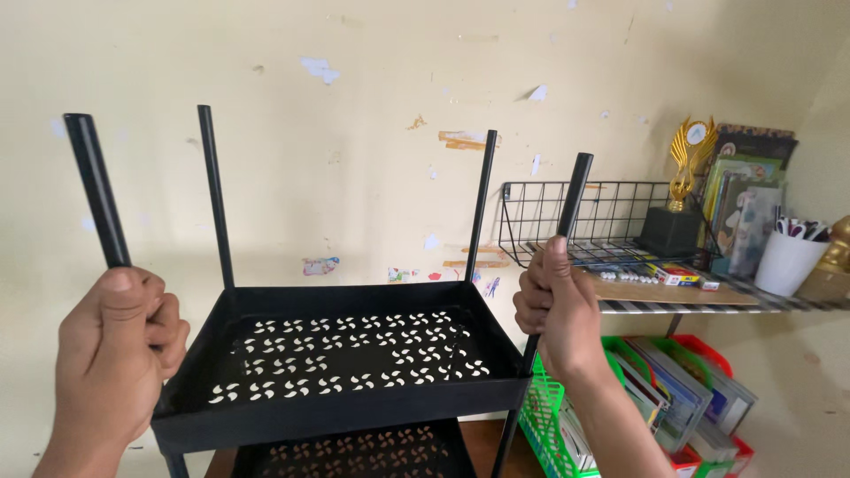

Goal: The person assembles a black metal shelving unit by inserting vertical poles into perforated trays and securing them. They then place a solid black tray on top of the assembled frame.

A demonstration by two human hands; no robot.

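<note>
A black metal cart stands in front of me, its top tray (345, 416) perforated with small petal-shaped holes. Four thin black poles rise from the tray's corners. My left hand (115, 345) is closed around the near left pole (96, 190). My right hand (553, 310) grips the near right pole (574, 190), thumb pointing up along it. The two far poles (215, 195) (481, 204) stand free. A lower perforated tray (354, 453) shows beneath the top one.
A cream wall with peeling patches rises behind. At right, a shelf (708, 301) carries a black wire basket (602, 217), a gold trophy (686, 168), a white cup of pens (786, 257) and books. Green and red baskets (549, 425) of books stand below.
</note>
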